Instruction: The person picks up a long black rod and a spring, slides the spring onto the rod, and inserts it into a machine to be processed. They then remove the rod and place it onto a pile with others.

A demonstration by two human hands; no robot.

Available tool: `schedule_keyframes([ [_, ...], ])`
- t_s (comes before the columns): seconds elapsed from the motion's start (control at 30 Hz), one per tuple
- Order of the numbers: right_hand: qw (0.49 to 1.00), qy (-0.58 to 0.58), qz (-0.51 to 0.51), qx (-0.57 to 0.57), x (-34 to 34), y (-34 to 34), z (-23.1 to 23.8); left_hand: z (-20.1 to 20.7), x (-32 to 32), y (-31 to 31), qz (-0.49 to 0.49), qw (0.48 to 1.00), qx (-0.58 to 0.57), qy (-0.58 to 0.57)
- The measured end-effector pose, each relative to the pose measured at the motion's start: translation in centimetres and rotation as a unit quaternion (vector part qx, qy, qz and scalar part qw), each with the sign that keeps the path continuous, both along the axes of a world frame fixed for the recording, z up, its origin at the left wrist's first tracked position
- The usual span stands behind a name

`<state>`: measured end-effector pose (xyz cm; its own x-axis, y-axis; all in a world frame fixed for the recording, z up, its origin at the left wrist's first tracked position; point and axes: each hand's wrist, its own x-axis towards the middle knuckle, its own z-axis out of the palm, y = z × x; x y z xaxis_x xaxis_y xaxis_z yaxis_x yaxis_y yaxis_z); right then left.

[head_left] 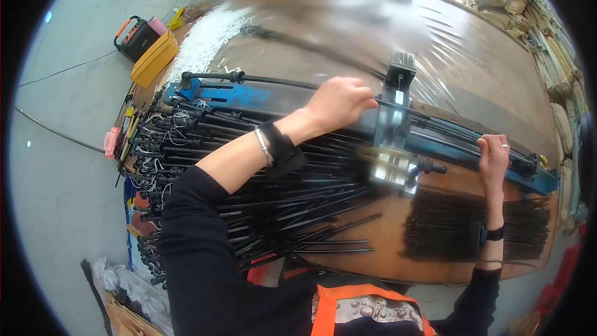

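1. Left hand (339, 101) sits dead centre of the frame, fingers curled into a closed grip on a thin black cable (292, 82) that runs along the top of the blue jig rail (261, 96). Looks like it's pinching the cable right where it enters the upright metal clamp fixture (397, 96), probably to keep it lined up there.

2. Right hand (493, 157) is over at the right of the frame, fingers bent down and pressed onto the same cable line and the rail. I'd say it's holding that stretch flat and taut. Can't tell if the fingertips actually wrap the cable or just push on it.

3. The cable itself stretches from a black end fitting (235, 76) at upper left, through the clamp, down to the far right end of the rail. Being strung along the rail keeps it straight between both hands.

4. Lower left of the table (385, 236): a big heap of black cables (249, 180), ends all pointing left, fanned out within easy reach.

5. Lower right: a flat bundle of thin dark rods (448, 227), lying just below the right wrist.

6. Upper left, off the table: a yellow box (153, 59) and a black-and-orange device (135, 36) on the floor.
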<state>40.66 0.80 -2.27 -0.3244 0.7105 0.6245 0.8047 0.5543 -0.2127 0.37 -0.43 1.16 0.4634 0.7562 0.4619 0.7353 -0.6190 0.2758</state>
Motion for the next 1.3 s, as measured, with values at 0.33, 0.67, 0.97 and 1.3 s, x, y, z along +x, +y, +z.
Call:
schedule_keyframes([
  [0.33, 1.000, -0.019, -0.016, 0.001, 0.0, -0.2, -0.2, -2.6, 0.3, 1.1, 0.005, 1.000, -0.001, -0.026],
  [0.67, 0.998, 0.008, 0.045, -0.040, -0.3, -4.3, -1.5, -3.7, 4.7, 4.5, 0.073, 0.993, -0.033, 0.083],
  [0.97, 0.970, 0.123, 0.132, -0.162, -2.5, -2.9, -4.8, -4.8, 5.4, 3.9, 0.074, 0.994, -0.029, 0.079],
  [1.3, 0.961, 0.049, 0.127, -0.240, -1.9, -4.7, -8.0, -5.6, 2.2, 5.6, 0.008, 0.981, 0.151, 0.119],
])
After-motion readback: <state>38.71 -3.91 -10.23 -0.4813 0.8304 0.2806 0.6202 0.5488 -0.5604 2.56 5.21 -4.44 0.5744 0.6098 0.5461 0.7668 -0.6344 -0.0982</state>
